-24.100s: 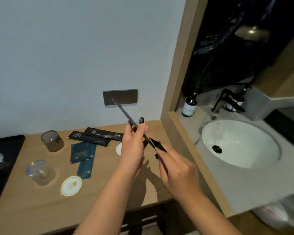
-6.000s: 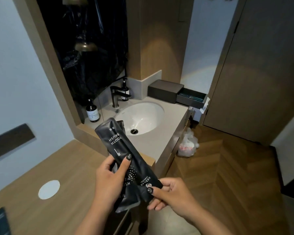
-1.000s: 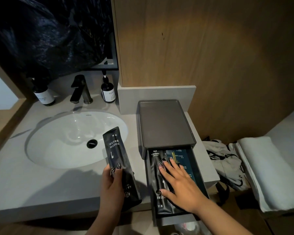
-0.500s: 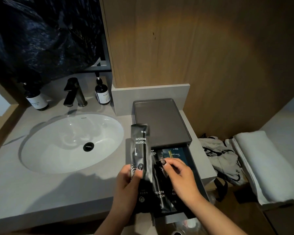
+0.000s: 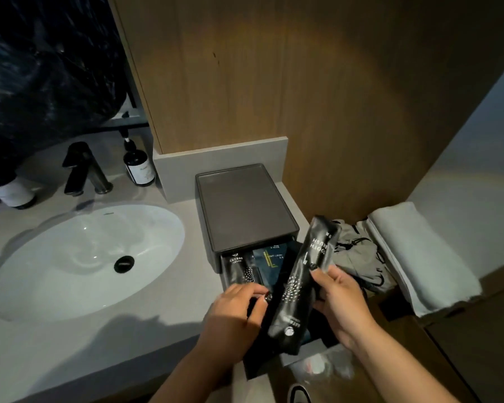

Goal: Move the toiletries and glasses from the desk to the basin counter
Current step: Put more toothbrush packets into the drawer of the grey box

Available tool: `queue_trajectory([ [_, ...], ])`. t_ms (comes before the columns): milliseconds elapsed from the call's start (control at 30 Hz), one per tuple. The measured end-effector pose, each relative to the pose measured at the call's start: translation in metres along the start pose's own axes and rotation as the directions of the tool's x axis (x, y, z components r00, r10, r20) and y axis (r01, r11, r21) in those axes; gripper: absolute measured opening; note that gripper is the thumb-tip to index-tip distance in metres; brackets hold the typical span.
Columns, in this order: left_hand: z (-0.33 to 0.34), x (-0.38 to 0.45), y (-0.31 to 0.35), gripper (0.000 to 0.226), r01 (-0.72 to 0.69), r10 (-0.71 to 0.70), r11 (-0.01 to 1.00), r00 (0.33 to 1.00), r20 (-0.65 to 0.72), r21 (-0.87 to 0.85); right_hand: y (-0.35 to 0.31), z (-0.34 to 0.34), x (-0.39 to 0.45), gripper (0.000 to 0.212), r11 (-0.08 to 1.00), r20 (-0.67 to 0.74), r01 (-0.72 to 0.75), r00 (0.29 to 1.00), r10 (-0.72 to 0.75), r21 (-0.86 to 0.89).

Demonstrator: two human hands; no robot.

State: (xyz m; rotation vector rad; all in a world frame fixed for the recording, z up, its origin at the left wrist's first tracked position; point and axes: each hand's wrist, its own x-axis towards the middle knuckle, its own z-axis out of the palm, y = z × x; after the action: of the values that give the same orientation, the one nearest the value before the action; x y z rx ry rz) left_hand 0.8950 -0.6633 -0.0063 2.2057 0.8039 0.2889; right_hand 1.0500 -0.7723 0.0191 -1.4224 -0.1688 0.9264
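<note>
A black toothbrush packet is held tilted above the open drawer of a dark grey box on the basin counter. My right hand grips the packet's right side, thumb on top. My left hand pinches its lower left edge with curled fingers. Inside the drawer lie another black packet and a dark blue packet, both partly hidden by the held packet and my hands.
The white basin fills the counter's left, with a black tap and two dark pump bottles behind it. A grey bag and a folded white towel lie to the right of the box. A wooden wall rises behind.
The toothbrush packet has swung from upright at the drawer's left to tilted over the drawer. My right hand left the drawer contents and took hold of the packet.
</note>
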Motion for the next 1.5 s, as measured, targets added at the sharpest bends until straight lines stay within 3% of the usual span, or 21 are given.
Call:
queue_trajectory([
  [100, -0.001, 0.017, -0.004, 0.052, -0.162, 0.078, 0.853, 0.980, 0.184, 0.496, -0.011, -0.014, 0.007, 0.019, 0.995, -0.003, -0.094, 0.996, 0.094, 0.021],
  [167, -0.001, 0.024, -0.007, 0.066, -0.194, 0.017, 0.753, 0.961, 0.275, 0.629, -0.014, -0.022, 0.011, 0.021, 0.980, 0.052, -0.170, 0.983, 0.176, -0.102],
  [267, 0.000, 0.029, -0.011, 0.079, -0.169, -0.082, 0.662, 0.952, 0.294, 0.730, -0.012, -0.022, 0.015, 0.021, 0.934, 0.110, -0.247, 0.953, 0.283, -0.260],
  [467, 0.005, 0.026, -0.007, 0.089, -0.140, -0.228, 0.607, 0.912, 0.340, 0.782, 0.004, 0.005, 0.028, 0.019, 0.911, 0.096, -0.234, 0.955, 0.281, -0.339],
  [667, 0.004, 0.010, -0.011, 0.082, -0.132, -0.122, 0.648, 0.954, 0.273, 0.750, 0.022, 0.030, 0.053, 0.017, 0.930, 0.044, -0.206, 0.972, 0.230, -0.304],
  [867, 0.001, 0.006, -0.006, 0.076, -0.129, -0.111, 0.665, 0.957, 0.269, 0.736, 0.036, 0.041, 0.062, 0.014, 0.936, -0.006, -0.227, 0.972, 0.234, -0.268],
  [1233, 0.001, 0.006, -0.011, 0.076, -0.139, -0.115, 0.677, 0.950, 0.291, 0.723, 0.036, 0.039, 0.068, 0.022, 0.843, 0.029, -0.069, 0.995, 0.099, -0.533],
  [1367, 0.002, 0.006, -0.011, 0.076, -0.136, -0.115, 0.680, 0.951, 0.288, 0.720, 0.042, 0.036, 0.076, 0.007, 0.800, 0.040, -0.050, 0.995, 0.092, -0.598],
  [1500, 0.002, 0.007, -0.009, 0.076, -0.127, -0.111, 0.692, 0.954, 0.279, 0.711, 0.041, 0.039, 0.072, 0.008, 0.805, 0.024, -0.051, 0.996, 0.081, -0.591],
])
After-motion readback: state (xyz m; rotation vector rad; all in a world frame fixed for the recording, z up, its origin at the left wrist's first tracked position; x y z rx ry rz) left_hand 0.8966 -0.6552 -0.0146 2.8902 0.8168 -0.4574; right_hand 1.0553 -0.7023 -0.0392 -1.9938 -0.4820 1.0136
